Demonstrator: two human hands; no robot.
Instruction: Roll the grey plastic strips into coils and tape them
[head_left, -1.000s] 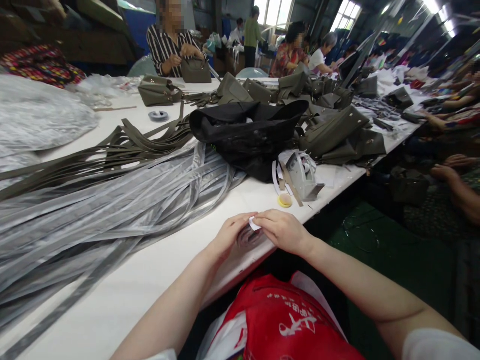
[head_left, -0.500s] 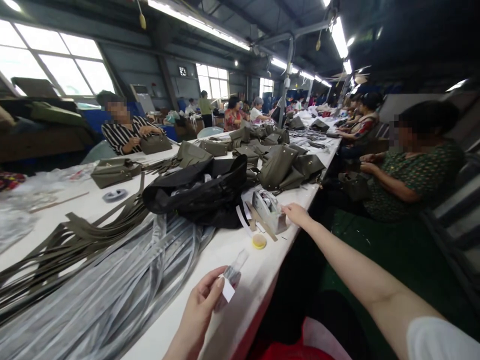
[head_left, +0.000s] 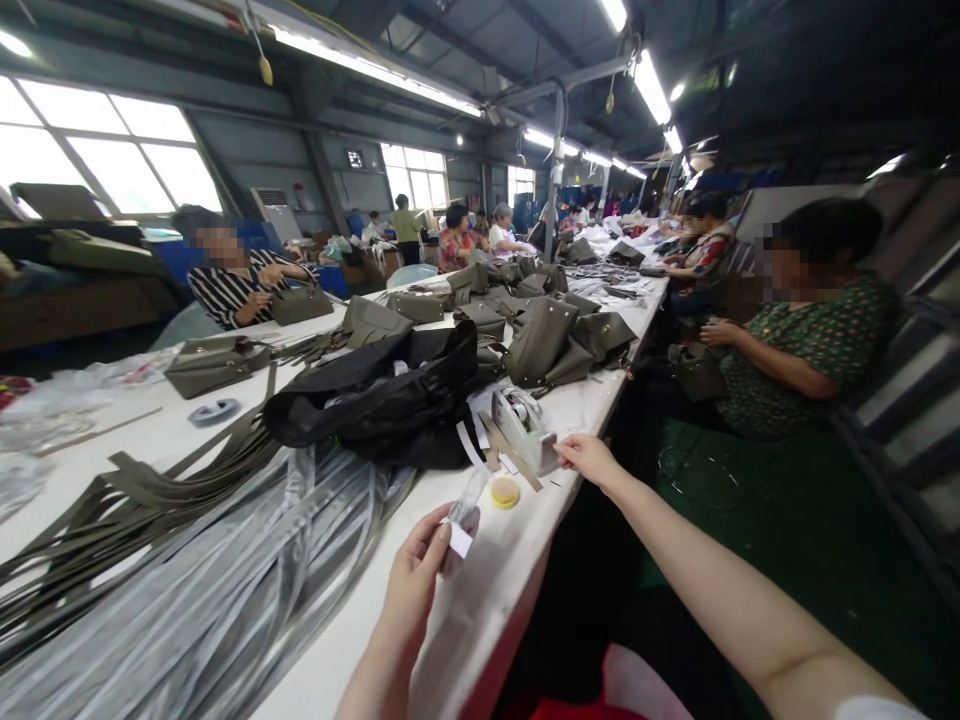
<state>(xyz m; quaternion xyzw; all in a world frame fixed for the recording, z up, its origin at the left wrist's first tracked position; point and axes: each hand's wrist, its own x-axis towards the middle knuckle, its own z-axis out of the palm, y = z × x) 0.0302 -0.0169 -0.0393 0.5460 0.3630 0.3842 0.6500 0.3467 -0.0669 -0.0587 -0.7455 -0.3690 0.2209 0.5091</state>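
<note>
My left hand (head_left: 424,548) is closed on a small clear plastic packet (head_left: 466,512) with a white label, held just above the front edge of the table. At the near end of a grey tape dispenser (head_left: 531,448), the fingers of my right hand (head_left: 589,460) are pinched together. Whatever lies between those fingertips is too small to make out. A round yellow-rimmed tin or lid (head_left: 505,492) lies between my hands. Paper strips (head_left: 472,446) rest against the dispenser's left side.
A large black bag (head_left: 375,400) lies beyond my left hand. Long grey plastic-wrapped strips (head_left: 247,580) and olive straps (head_left: 172,490) cover the left. Olive handbags (head_left: 540,340) pile up farther back. Co-workers sit along both sides, one in a green patterned shirt (head_left: 810,350) at right.
The view has shifted slightly. My left hand with the packet has come nearer the yellow-rimmed tin. My right hand stays at the dispenser's near end, fingers still pinched.
</note>
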